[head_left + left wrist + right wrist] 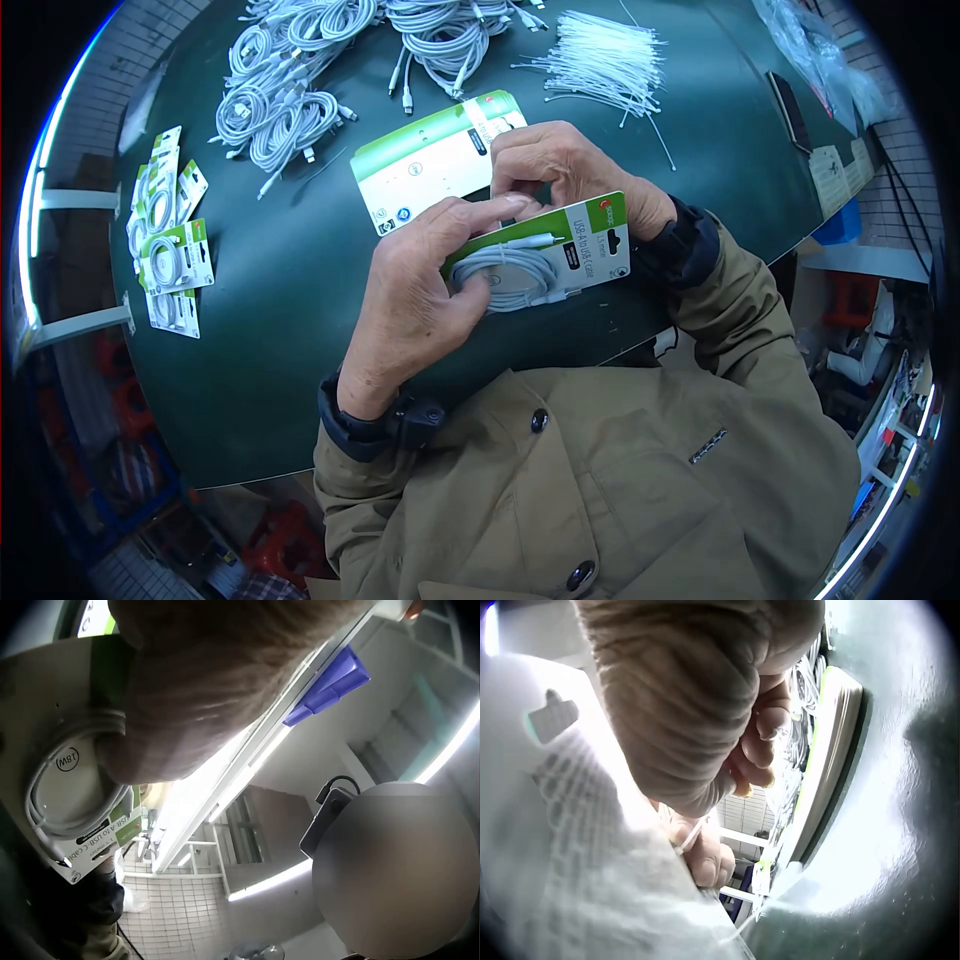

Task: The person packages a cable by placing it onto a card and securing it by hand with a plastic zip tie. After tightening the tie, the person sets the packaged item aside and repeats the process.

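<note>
My left hand (410, 275) grips a green and white retail card (600, 255), holding it tilted above the table's near side. A coiled white USB cable (545, 275) lies on the card's front, with my left thumb pressed inside the coil. In the left wrist view, the card's printed front (67, 759) shows within the loop. My right hand (570, 165) is behind the card's upper edge, fingers curled close to the left fingertips. The right wrist view shows it pinching a thin white cable tie (693, 835) at the card's back.
A stack of blank-fronted cards (420, 165) lies just beyond my hands. Bundles of white cables (290, 110) and a pile of cable ties (605, 62) are at the back. Several carded cables (175, 265) lie at left. A dark phone (790, 112) rests at right on the green table (260, 400).
</note>
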A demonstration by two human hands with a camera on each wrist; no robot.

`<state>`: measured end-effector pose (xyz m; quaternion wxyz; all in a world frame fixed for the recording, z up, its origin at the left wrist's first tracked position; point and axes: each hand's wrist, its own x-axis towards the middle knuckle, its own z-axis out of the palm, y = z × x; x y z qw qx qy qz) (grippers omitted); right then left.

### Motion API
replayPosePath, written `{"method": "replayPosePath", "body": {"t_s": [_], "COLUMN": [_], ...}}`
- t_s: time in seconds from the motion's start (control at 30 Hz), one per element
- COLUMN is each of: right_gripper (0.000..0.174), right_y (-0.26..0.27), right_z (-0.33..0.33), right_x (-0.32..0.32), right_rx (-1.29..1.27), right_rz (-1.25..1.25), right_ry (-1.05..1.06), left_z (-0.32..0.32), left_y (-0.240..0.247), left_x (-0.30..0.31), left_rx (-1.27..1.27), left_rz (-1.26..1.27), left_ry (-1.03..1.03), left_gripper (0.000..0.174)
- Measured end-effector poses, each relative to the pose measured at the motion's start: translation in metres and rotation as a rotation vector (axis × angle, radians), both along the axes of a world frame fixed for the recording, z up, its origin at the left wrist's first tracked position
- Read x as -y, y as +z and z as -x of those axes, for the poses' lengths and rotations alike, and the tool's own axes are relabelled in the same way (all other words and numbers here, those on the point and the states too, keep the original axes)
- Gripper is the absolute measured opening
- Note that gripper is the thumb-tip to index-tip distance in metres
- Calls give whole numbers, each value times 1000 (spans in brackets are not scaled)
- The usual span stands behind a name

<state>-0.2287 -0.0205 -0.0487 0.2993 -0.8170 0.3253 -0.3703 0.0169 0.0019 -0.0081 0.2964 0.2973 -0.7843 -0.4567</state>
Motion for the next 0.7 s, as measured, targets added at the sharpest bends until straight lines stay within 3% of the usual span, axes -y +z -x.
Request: {"method": "replayPosePath", "body": {"t_s": [0.13, 0.23, 0.4, 0.63, 0.7], "right_gripper": [22, 11, 8, 6, 6], "right_y": [0, 6, 3, 0, -3], "right_z": [0, -2, -1, 4, 4], "right_x": [-4, -7, -7, -3, -2], "right_rx": [0, -7, -22, -122, -52], "right_rz": [-26, -10, 55, 116, 33], "right_ry": [-39, -37, -39, -50, -53], "left_z": [1, 3, 4, 11, 12], "left_y": [1, 9, 22, 16, 16], "left_x": [-1, -3, -6, -5, -6], "left_rx": [93, 153, 235, 235, 238], "left_rz": [143, 172, 167, 336, 368], "left_ry": [-59, -76, -84, -119, -113], "left_gripper": [46, 40, 30, 36, 39]}}
